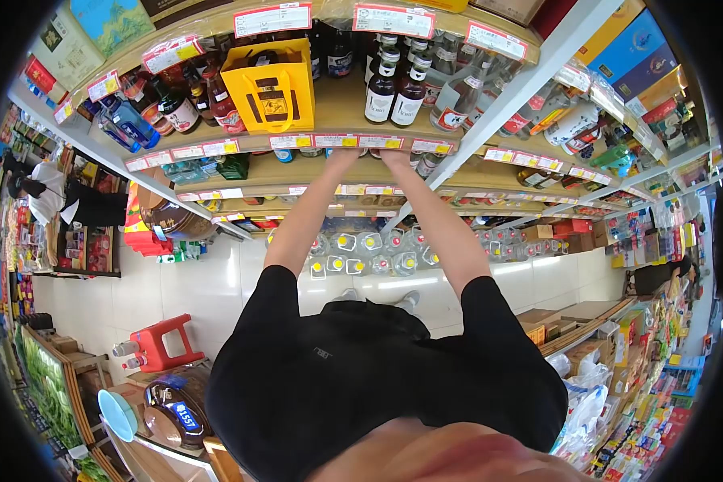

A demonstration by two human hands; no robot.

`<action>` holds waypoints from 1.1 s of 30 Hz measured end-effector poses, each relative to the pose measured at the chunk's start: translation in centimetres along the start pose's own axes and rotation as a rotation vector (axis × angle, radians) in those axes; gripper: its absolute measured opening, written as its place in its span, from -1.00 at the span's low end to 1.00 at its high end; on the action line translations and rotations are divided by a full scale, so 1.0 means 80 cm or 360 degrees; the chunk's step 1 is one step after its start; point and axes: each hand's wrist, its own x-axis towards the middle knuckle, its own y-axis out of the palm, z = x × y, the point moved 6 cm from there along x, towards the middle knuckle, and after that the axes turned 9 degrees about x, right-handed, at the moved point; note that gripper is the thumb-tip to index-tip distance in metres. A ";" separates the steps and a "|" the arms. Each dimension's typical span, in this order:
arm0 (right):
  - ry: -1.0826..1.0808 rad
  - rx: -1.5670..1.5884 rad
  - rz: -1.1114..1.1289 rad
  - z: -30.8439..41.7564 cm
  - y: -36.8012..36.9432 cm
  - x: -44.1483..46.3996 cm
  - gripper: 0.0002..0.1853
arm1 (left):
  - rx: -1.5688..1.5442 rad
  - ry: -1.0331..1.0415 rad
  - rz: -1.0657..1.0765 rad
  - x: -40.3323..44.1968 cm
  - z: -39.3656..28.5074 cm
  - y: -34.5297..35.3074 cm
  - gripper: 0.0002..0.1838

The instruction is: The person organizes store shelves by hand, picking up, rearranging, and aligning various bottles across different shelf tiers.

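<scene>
Both my arms stretch forward into the shelf level beneath the one with the wine bottles. My left hand (344,155) goes in under the price-tag strip (317,141), and its fingers are hidden behind that edge. Close beside it, my right hand (394,156) reaches into the same level, fingers likewise out of sight. Bottle parts show around the hands, but what they touch cannot be made out. On the shelf above stand two dark bottles with white labels (379,100), clear bottles with red labels (451,104) and a yellow gift bag (270,88).
Large clear jugs (369,243) line the floor under the shelves. White uprights (514,88) divide the shelving. Behind me are a red stool (165,344), a big brown jar (177,406) and stacked cartons (574,317). Another person (52,193) stands far left.
</scene>
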 end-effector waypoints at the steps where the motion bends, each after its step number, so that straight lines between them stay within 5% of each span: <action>1: -0.0022 0.0080 -0.0010 -0.002 0.002 0.004 -0.57 | 0.0009 0.0013 -0.0004 0.004 0.001 0.002 -0.66; 13: -0.0581 -0.0228 -0.0105 -0.006 0.023 0.019 -0.52 | 0.0116 0.0271 -0.0047 0.005 -0.010 0.017 -0.66; 16: -0.0377 -0.0072 0.0000 -0.020 0.032 -0.004 -0.50 | -0.0009 0.0280 -0.0062 -0.030 -0.014 0.002 -0.67; 18: -0.0001 0.0208 0.0136 -0.042 0.041 -0.034 -0.47 | -0.0709 -0.0390 0.0298 -0.092 -0.011 -0.030 -0.47; 20: 0.0299 0.0590 0.0168 -0.033 0.033 -0.103 -0.53 | -0.0737 -0.0387 0.0202 -0.187 -0.011 -0.079 -0.46; 23: 0.0063 0.0387 0.0540 -0.003 -0.004 -0.241 -0.68 | -0.0291 -0.0537 0.0549 -0.379 0.081 -0.085 -0.43; 24: 0.0016 0.0512 0.0722 -0.047 0.004 -0.298 -0.71 | -0.0009 -0.0885 0.0957 -0.468 0.133 -0.082 -0.36; 25: -0.0096 0.0337 0.0859 -0.093 0.002 -0.355 -0.73 | -0.0091 -0.1145 0.0989 -0.547 0.165 -0.115 -0.37; 27: 0.0369 0.0072 0.0933 -0.168 -0.042 -0.463 -0.75 | -0.0050 -0.1605 0.0997 -0.762 0.264 -0.152 -0.56; 29: 0.0388 -0.0134 0.0639 -0.329 -0.088 -0.613 -0.68 | -0.0818 -0.2508 0.1059 -0.908 0.291 -0.247 -0.78; 30: 0.1533 0.0035 0.0347 -0.510 -0.096 -0.758 -0.66 | -0.0995 -0.2775 0.1119 -0.953 0.286 -0.299 -0.73; 31: 0.1316 -0.0725 0.1232 -0.462 -0.140 -0.775 -0.65 | -0.0711 -0.2141 0.1659 -0.968 0.289 -0.321 -0.77; 32: 0.0714 -0.1362 0.1987 -0.392 -0.192 -0.787 -0.62 | -0.0102 -0.1220 0.2093 -0.982 0.289 -0.346 -0.80; 33: 0.0836 -0.1274 0.2115 -0.380 -0.217 -0.818 -0.62 | 0.0335 -0.0518 0.2122 -0.993 0.286 -0.373 -0.84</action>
